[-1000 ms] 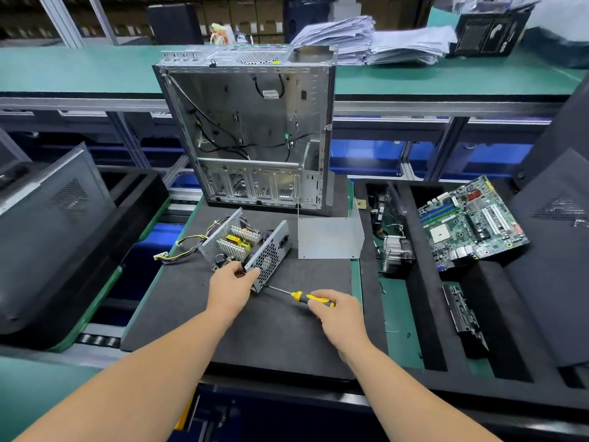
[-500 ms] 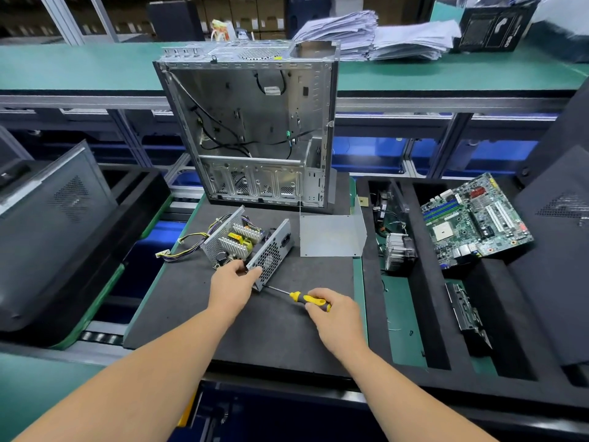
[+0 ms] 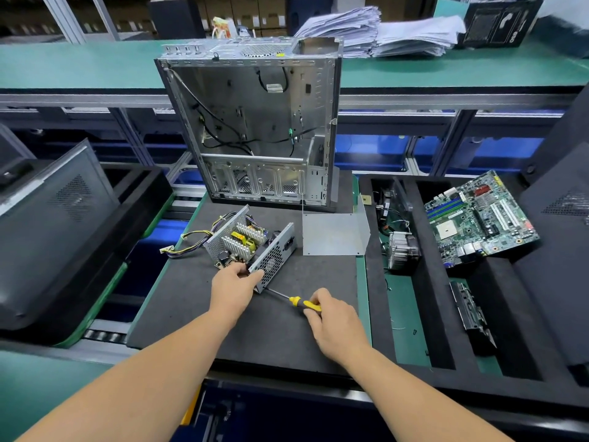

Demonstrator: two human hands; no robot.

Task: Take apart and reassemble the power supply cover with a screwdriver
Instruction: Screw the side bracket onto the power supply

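The opened power supply [image 3: 247, 245] lies on the black foam mat [image 3: 197, 307], its circuit board and heat sinks bare and its cable bundle trailing left. My left hand [image 3: 234, 287] grips its near corner at the perforated fan panel. My right hand [image 3: 331, 315] holds the yellow-and-black handle of a screwdriver [image 3: 298, 302], whose shaft points left with the tip at the lower edge of the fan panel. The removed bent sheet-metal cover [image 3: 333, 232] lies to the right of the supply, apart from it.
An empty PC case [image 3: 255, 122] stands upright behind the supply. Foam tray slots on the right hold a heatsink fan [image 3: 402, 250], a motherboard [image 3: 481, 218] and a drive [image 3: 471, 311]. A black case panel [image 3: 51, 215] lies at left. Paper stacks [image 3: 382, 30] sit on the far shelf.
Both hands stay at the power supply and screwdriver; only my head shifted slightly, so the scene sits a little differently in view.
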